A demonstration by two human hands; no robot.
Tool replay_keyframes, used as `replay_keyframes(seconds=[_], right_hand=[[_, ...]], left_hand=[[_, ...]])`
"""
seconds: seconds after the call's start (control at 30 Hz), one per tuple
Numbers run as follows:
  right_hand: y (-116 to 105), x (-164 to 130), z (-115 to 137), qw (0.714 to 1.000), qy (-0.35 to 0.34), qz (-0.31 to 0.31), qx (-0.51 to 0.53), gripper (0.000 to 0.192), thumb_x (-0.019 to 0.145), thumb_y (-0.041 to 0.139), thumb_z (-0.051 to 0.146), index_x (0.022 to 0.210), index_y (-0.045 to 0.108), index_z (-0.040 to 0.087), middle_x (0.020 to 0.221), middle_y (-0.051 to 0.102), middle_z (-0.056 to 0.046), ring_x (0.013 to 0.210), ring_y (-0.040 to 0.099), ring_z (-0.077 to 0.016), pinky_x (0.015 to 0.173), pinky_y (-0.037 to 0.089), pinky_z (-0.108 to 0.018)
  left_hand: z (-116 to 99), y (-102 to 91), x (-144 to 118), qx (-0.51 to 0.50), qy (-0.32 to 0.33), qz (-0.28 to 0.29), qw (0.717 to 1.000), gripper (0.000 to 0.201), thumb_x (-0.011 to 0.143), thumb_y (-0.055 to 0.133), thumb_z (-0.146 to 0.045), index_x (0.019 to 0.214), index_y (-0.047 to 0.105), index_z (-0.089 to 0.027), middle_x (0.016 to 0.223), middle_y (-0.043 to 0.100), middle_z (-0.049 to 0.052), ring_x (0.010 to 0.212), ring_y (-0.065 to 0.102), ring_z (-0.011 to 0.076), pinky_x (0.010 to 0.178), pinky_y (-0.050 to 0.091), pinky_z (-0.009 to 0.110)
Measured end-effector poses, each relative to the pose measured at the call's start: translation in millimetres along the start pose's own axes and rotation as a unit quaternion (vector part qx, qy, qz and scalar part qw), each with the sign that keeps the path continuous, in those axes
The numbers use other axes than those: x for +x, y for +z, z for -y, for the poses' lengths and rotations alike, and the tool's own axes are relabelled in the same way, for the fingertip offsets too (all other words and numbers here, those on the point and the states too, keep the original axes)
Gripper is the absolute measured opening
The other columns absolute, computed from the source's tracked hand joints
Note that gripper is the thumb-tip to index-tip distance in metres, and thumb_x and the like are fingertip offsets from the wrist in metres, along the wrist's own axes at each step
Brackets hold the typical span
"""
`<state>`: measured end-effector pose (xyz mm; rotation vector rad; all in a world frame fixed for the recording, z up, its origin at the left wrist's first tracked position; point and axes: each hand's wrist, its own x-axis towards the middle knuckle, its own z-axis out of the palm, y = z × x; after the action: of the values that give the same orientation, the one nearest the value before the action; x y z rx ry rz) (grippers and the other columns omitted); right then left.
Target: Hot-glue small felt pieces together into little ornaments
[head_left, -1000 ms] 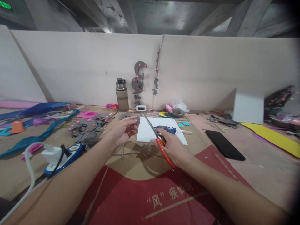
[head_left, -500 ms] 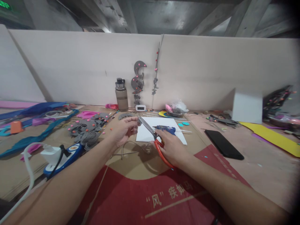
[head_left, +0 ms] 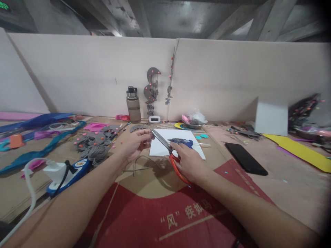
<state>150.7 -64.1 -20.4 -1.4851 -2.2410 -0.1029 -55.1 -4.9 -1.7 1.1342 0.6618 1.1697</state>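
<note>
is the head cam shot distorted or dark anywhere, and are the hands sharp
Head view: wide-angle bend, the forearms stretch toward the bottom corners; right edge darkens to black; light glares off the ceiling. Left hand, right hand and the scissors are fairly sharp, casting soft shadows on the cardboard.

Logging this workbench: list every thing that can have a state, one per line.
Scissors: held in right hand, blade tips at left hand.
Bottle: upright, capped.
Phone: flat, screen dark.
Glue gun: lying on white board.
</note>
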Motion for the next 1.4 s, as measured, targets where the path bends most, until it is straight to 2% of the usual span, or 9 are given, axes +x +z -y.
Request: replay_keyframes(seconds=[0.5,0.67,0.8,0.87,1.0,1.1,1.27,1.4], right_hand=[[3.2,0.8,-1.4,0.999,-0.010,-0.014,0.028,0.042,0.087,0.044,0.044,0.122,0.050,0.022,0.104,0.064,-0.011,0.098,0.059,-0.0243,0.082,0.044,-0.034],[5.7,3.4,-4.3,0.996,0.000,-0.019,0.087,0.041,0.087,0.044,0.048,0.118,0.052,0.022,0.101,0.064,-0.009,0.094,0.060,-0.0222,0.079,0.044,-0.031],[9.8,5.0,-7.1,0.995,0.022,-0.036,0.090,0.044,0.085,0.047,0.048,0.120,0.050,0.021,0.104,0.061,-0.011,0.095,0.058,-0.0227,0.081,0.043,-0.032],[11.0,5.1,-7.4,0.994,0.029,-0.046,0.090,0.044,0.085,0.047,0.047,0.121,0.048,0.020,0.107,0.059,-0.012,0.097,0.057,-0.0231,0.082,0.043,-0.033],[11.8,5.6,-7.8,0.992,0.036,-0.048,0.114,0.042,0.086,0.046,0.045,0.120,0.048,0.020,0.105,0.059,-0.011,0.095,0.057,-0.0220,0.082,0.043,-0.033],[11.7,5.7,-7.9,0.990,0.027,-0.039,0.129,0.043,0.086,0.046,0.047,0.118,0.050,0.019,0.104,0.060,-0.011,0.095,0.057,-0.0219,0.082,0.043,-0.033],[9.0,4.1,-4.6,0.988,0.006,-0.024,0.151,0.044,0.086,0.046,0.049,0.117,0.052,0.018,0.103,0.062,-0.011,0.096,0.058,-0.0218,0.082,0.043,-0.032],[7.0,2.3,-1.7,0.987,-0.005,-0.033,0.155,0.042,0.085,0.047,0.047,0.116,0.052,0.019,0.102,0.063,-0.010,0.095,0.058,-0.0214,0.080,0.044,-0.032]], left_hand=[[-0.7,-1.8,0.7,0.003,-0.002,0.006,1.000,0.019,0.064,0.073,-0.020,0.076,0.061,-0.012,0.066,0.057,-0.001,0.048,0.045,0.0026,0.048,0.036,0.016],[-2.0,1.1,-1.6,0.009,-0.019,-0.034,0.999,0.019,0.062,0.072,-0.017,0.075,0.059,-0.013,0.067,0.062,0.000,0.046,0.047,0.0033,0.046,0.037,0.016],[-3.8,3.1,-3.6,-0.008,-0.035,-0.059,0.998,0.020,0.062,0.070,-0.015,0.078,0.057,-0.013,0.076,0.066,0.005,0.054,0.054,0.0077,0.051,0.042,0.020],[-4.1,3.5,-3.8,-0.022,-0.033,-0.070,0.997,0.020,0.063,0.070,-0.014,0.078,0.057,-0.014,0.075,0.064,0.003,0.057,0.055,0.0085,0.050,0.042,0.020],[-2.3,1.3,-1.8,-0.060,-0.021,-0.038,0.997,0.016,0.063,0.069,-0.010,0.073,0.057,-0.012,0.064,0.054,-0.002,0.051,0.047,0.0048,0.045,0.037,0.017],[-0.1,-2.2,0.4,-0.079,-0.020,-0.014,0.997,0.014,0.066,0.069,-0.011,0.073,0.057,-0.012,0.062,0.052,-0.002,0.050,0.046,0.0045,0.044,0.038,0.016],[-0.1,-3.9,2.2,-0.081,-0.032,-0.057,0.995,0.012,0.068,0.067,-0.009,0.076,0.059,-0.012,0.064,0.058,0.000,0.052,0.053,0.0054,0.048,0.045,0.016],[-3.2,3.7,-0.3,-0.093,-0.039,-0.089,0.991,0.009,0.070,0.061,-0.004,0.073,0.057,-0.012,0.063,0.062,0.002,0.054,0.058,0.0076,0.055,0.052,0.019]])
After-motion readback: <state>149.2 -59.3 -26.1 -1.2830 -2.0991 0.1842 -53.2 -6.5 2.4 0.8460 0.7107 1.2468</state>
